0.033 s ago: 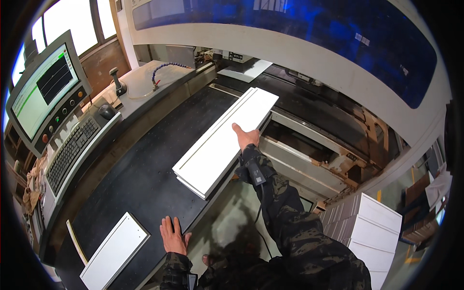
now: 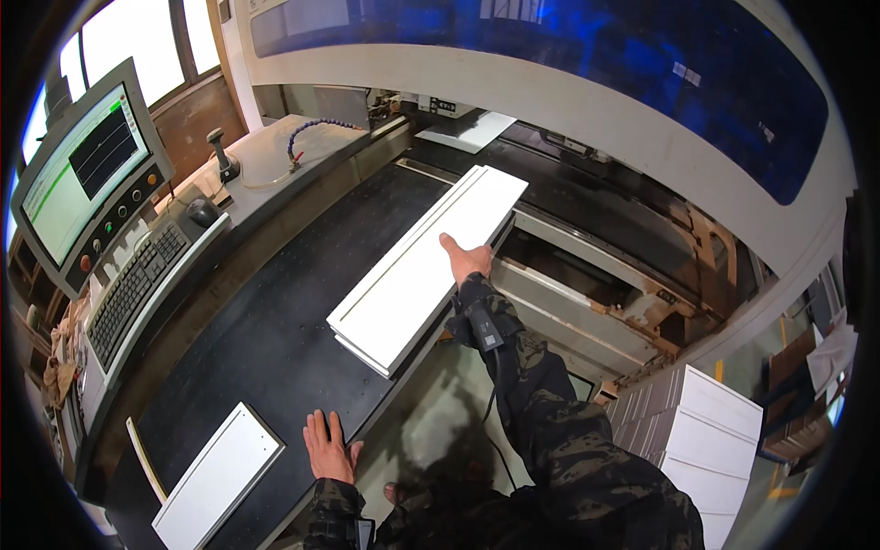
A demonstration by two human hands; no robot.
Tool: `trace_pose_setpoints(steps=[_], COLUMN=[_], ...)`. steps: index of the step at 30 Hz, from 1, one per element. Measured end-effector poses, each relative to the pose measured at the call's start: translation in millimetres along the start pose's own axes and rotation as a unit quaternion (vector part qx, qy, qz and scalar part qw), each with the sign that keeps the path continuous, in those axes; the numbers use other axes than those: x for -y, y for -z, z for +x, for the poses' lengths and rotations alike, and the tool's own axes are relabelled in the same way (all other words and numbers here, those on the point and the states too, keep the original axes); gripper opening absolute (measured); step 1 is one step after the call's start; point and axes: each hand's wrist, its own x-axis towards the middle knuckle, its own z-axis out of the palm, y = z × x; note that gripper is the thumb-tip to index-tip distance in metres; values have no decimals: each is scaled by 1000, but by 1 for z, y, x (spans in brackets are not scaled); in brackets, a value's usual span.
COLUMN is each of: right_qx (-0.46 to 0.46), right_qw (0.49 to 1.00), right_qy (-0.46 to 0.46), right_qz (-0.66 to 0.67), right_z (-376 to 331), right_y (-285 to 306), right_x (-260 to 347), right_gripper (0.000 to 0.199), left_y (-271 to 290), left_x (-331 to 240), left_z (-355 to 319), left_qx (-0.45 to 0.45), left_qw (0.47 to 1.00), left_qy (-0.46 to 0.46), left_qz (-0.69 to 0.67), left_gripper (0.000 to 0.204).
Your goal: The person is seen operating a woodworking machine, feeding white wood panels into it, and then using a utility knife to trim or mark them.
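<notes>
Two or more long white grooved panels (image 2: pixel 431 266) lie stacked on the black table, their ends slightly offset. My right hand (image 2: pixel 469 263) is at the stack's right long edge. Its thumb lies on the top panel and the other fingers curl at the edge, partly hidden. My left hand (image 2: pixel 331 449) rests flat near the black table's front edge, fingers stretched out and holding nothing. To its left lies a shorter white panel (image 2: pixel 220 477) with a groove and small holes near its end.
Behind stands a large machine with a blue window (image 2: pixel 550 46); another white panel (image 2: pixel 467 131) lies beneath it. A monitor (image 2: pixel 87 174), keyboard (image 2: pixel 137 284), mouse (image 2: pixel 203 213) and handheld scanner (image 2: pixel 223 156) are at left. Stacked white panels (image 2: pixel 706 440) stand at right. A thin strip (image 2: pixel 145 458) lies lower left.
</notes>
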Motion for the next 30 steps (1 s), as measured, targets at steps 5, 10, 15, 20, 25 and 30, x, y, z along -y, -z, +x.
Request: trace_pose_setpoints(steps=[5, 10, 15, 20, 25, 30], right_qx=[-12, -26, -82, 55, 45, 106], right_qw=[1000, 1000, 993, 995, 997, 991], right_qy=[-6, 3, 78, 55, 60, 77], right_qz=[-5, 10, 22, -56, 5, 6], right_z=[5, 6, 47, 52, 98, 76], right_y=[4, -9, -40, -41, -17, -40], right_x=[0, -5, -45, -41, -56, -51], right_gripper=[115, 102, 70, 89, 103, 101], left_y=[-1, 2, 3, 13, 3, 6], left_x=[-5, -1, 7, 22, 24, 26], left_z=[2, 0, 0, -12, -5, -22], left_qx=[-2, 5, -14, -56, 3, 19], left_qw=[1000, 1000, 1000, 998, 999, 1000], left_qy=[4, 11, -6, -25, -20, 20], left_qz=[-8, -11, -4, -27, -26, 7], left_gripper=[94, 94, 97, 99, 100, 98])
